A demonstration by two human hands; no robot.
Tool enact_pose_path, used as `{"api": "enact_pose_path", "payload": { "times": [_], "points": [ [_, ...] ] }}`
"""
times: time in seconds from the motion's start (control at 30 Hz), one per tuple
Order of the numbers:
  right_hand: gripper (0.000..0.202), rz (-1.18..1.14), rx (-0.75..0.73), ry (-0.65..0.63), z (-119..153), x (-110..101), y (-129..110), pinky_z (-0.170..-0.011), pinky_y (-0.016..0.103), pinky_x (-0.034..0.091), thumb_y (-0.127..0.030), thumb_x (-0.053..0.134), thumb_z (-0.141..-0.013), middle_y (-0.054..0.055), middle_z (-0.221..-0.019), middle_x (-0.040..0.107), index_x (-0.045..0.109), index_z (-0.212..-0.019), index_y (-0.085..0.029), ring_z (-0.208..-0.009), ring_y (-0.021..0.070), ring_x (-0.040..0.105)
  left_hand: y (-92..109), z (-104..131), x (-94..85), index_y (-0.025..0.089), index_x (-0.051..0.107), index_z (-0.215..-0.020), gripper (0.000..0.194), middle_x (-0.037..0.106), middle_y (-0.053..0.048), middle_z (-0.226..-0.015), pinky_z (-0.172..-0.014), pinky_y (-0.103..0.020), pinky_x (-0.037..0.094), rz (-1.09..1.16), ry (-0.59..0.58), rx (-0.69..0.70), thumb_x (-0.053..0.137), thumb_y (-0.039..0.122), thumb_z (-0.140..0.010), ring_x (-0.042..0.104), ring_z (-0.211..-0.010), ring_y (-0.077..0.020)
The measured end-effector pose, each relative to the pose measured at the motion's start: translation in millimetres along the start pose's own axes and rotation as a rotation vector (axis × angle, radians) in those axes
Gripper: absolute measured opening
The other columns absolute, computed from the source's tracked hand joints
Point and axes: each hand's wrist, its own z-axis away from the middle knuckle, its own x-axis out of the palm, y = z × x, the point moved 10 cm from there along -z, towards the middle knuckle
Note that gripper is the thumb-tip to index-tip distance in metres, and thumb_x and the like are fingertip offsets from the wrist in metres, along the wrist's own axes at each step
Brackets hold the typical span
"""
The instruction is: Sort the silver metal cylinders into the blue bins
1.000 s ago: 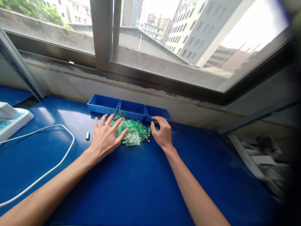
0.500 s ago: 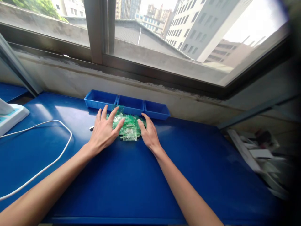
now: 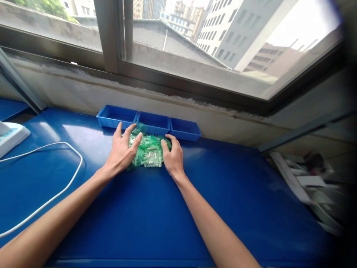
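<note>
A heap of small green and clear plastic packets (image 3: 152, 150) lies on the blue table (image 3: 156, 216), just in front of the bins. At its left side is my left hand (image 3: 122, 150), fingers spread, the fingertips over the packets. My right hand (image 3: 173, 156) rests against the right side of the heap, its fingers apart and slightly curled. Neither hand grips a packet. What exactly is inside the packets is too small to make out.
Three joined blue bins, left (image 3: 117, 116), middle (image 3: 154, 123) and right (image 3: 184, 129), stand along the wall below the window. A white cable (image 3: 73, 178) curves across the table's left side from near a white power strip (image 3: 12, 137). Blurred items (image 3: 309, 182) lie at far right.
My right hand has moved slightly left, against the heap. My left hand has shifted slightly left, and more of the packets show between the hands. The view has tilted a little.
</note>
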Motion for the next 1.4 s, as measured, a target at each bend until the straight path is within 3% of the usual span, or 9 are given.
{"api": "enact_pose_path", "payload": {
  "times": [0.13,0.27,0.33,0.43,0.53,0.73,0.9,1.1,1.4],
  "points": [
    [0.031,0.002,0.003,-0.001,0.5,-0.3,0.9,-0.104,0.04,0.044,-0.037,0.05,-0.094,0.011,-0.124,0.067,0.063,-0.117,-0.019,-0.117,0.0252,0.06,3.7,-1.6,0.7,0.027,0.052,-0.14,0.052,0.032,-0.013,-0.158,-0.117,-0.061,0.029,-0.005,0.036,0.011,0.039,0.054,-0.098,0.024,-0.149,-0.035],
    [0.031,0.012,-0.004,-0.02,0.1,0.8,1.2,-0.101,0.04,0.046,-0.038,0.049,-0.095,0.01,-0.122,0.069,0.063,-0.116,-0.021,-0.114,0.0252,0.062,20.4,1.3,-3.4,0.026,0.063,-0.127,0.04,0.034,-0.011,-0.157,-0.115,-0.07,0.022,-0.154,0.105,0.183,0.048,0.047,-0.096,0.018,-0.149,-0.0411],
    [0.03,0.015,-0.008,-0.029,-0.4,1.1,1.3,-0.1,0.039,0.046,-0.038,0.049,-0.095,0.009,-0.119,0.07,0.064,-0.114,-0.021,-0.112,0.0251,0.063,31.4,3.7,-4.3,0.024,0.067,-0.118,0.033,0.043,-0.01,-0.151,-0.116,-0.064,0.027,-0.156,0.091,0.313,0.05,0.041,-0.095,0.023,-0.148,-0.0374],
    [0.028,0.024,-0.019,-0.024,-1.2,-0.3,-0.2,-0.098,0.039,0.047,-0.037,0.05,-0.094,0.008,-0.117,0.071,0.065,-0.112,-0.022,-0.11,0.0257,0.063,45.4,10.3,-5.6,0.022,0.067,-0.111,0.025,0.057,-0.01,-0.132,-0.112,-0.049,0.041,-0.088,0.034,0.517,0.053,0.032,-0.094,0.043,-0.134,-0.0285],
    [0.026,0.036,-0.053,-0.005,-1.3,-4.2,-6.3,-0.098,0.039,0.047,-0.035,0.05,-0.094,0.008,-0.116,0.071,0.065,-0.111,-0.022,-0.111,0.026,0.063,47.7,15.5,-4.2,0.022,0.067,-0.111,0.023,0.062,-0.01,-0.118,-0.102,-0.043,0.049,-0.057,-0.01,0.601,0.054,0.028,-0.093,0.054,-0.116,-0.0247],
    [0.02,0.125,-0.191,0.092,0.8,-19.6,-27.0,-0.093,0.039,0.048,-0.033,0.049,-0.094,0.008,-0.1,0.07,0.066,-0.093,-0.022,-0.1,0.0254,0.062,43.5,17.7,5.9,0.021,0.066,-0.115,0.026,0.062,-0.01,-0.112,-0.094,-0.042,0.051,-0.062,-0.056,0.607,0.051,0.026,-0.094,0.056,-0.107,-0.0247],
    [0.031,0.063,-0.173,0.076,-2.0,-18.8,-19.4,-0.077,0.035,0.047,-0.036,0.05,-0.095,0.003,-0.072,0.063,0.059,-0.067,-0.023,-0.076,0.0209,0.059,40.3,15.7,5.0,0.023,0.066,-0.114,0.024,0.063,-0.009,-0.111,-0.093,-0.04,0.051,-0.022,-0.048,0.59,0.051,0.025,-0.095,0.056,-0.106,-0.0236],
    [0.034,-0.119,-0.062,0.024,-6.6,-13.1,0.4,-0.07,0.03,0.045,-0.039,0.053,-0.094,0.001,-0.07,0.064,0.064,-0.068,-0.021,-0.07,0.0178,0.059,38.5,15.7,8.6,0.021,0.065,-0.116,0.025,0.063,-0.01,-0.11,-0.093,-0.04,0.05,-0.018,-0.069,0.592,0.051,0.025,-0.096,0.057,-0.105,-0.0237],
    [0.032,-0.181,-0.036,0.018,-7.0,-13.1,1.9,-0.071,0.029,0.043,-0.038,0.057,-0.092,0.001,-0.069,0.064,0.065,-0.066,-0.02,-0.068,0.0163,0.058,34.0,13.6,10.0,0.021,0.066,-0.115,0.024,0.064,-0.01,-0.11,-0.092,-0.04,0.05,0.019,-0.063,0.597,0.054,0.024,-0.094,0.058,-0.103,-0.0244]
  ]
}}
